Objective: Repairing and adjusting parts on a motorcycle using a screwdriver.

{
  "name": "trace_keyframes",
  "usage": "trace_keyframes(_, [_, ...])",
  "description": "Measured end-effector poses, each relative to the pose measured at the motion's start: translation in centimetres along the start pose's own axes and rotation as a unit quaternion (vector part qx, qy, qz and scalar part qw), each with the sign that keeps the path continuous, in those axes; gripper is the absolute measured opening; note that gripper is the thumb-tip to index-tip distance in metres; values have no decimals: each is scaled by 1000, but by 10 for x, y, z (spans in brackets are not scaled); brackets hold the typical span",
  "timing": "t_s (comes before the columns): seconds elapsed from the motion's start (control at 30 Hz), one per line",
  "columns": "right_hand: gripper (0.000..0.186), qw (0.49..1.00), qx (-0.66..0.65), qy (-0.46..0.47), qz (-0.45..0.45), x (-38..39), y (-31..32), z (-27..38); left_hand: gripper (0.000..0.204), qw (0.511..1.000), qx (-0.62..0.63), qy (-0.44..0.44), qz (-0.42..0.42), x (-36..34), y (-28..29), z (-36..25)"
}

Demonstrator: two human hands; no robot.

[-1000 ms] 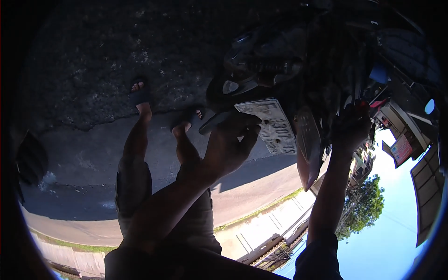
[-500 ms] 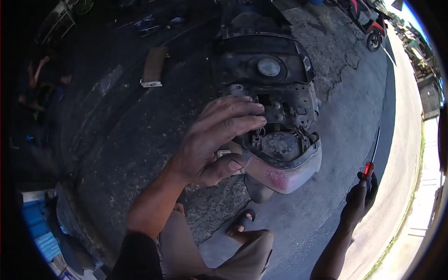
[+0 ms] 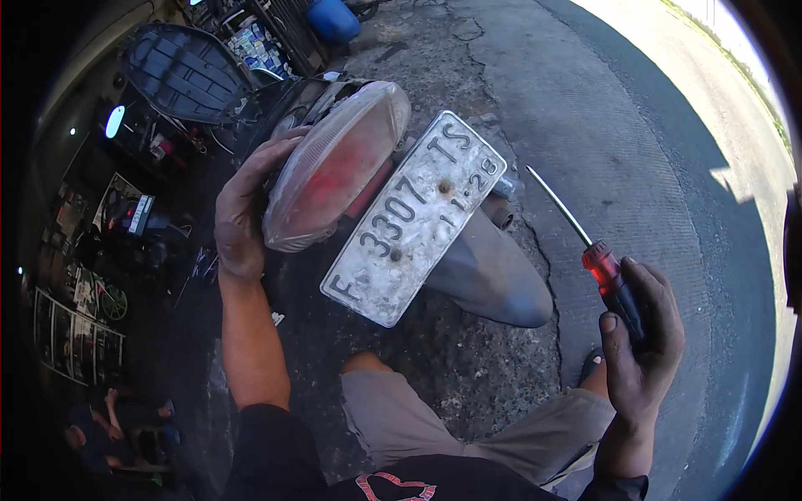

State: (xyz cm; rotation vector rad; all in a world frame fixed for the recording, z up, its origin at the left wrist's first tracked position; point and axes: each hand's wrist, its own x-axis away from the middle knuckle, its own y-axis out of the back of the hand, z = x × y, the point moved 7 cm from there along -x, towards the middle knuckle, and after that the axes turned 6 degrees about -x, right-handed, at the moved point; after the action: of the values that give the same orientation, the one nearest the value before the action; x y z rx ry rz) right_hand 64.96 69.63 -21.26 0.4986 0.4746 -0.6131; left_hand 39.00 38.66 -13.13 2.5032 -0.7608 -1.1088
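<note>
My right hand (image 3: 643,334) is closed round the dark handle of a screwdriver (image 3: 603,265); its red collar and long metal shaft point up and to the left. A clear and red tail light (image 3: 338,167) sits on the rear of a motorcycle. My left hand (image 3: 249,204) lies against the left side of that tail light, fingers stretched along it and their tips partly hidden. Below and right of the lamp is a worn, pale licence plate (image 3: 413,219), tilted. A grey rear mudguard (image 3: 493,271) shows behind the plate.
A dark ribbed panel (image 3: 184,73) stands at the upper left, near a blue drum (image 3: 332,21). A person (image 3: 109,430) sits at the lower left. Another motorcycle (image 3: 146,225) stands in the dark workshop. Cracked concrete (image 3: 543,367) borders the road at right.
The view has swung and lowered, bringing the tail light and licence plate face-on. My left hand has gone from above the tail to its side. The screwdriver has come nearer the motorcycle.
</note>
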Motion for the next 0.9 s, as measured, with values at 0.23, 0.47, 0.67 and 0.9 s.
trace_keyframes(0.23, [43, 999, -12, 47, 24, 30, -62, 79, 109, 976, -173, -116, 57, 8, -6, -17])
trace_keyframes(0.47, [42, 992, -20, 118, 34, 21, -123, 98, 106, 971, -169, -166, 38, 8, -1, -3])
trace_keyframes(0.67, [39, 991, -11, 127, 31, 23, -140, 102, 100, 958, -213, -183, 50, 7, -2, -16])
trace_keyframes(0.9, [38, 989, 26, 144, 24, 23, -138, 106, 98, 954, -219, -198, 51, 8, -2, -18])
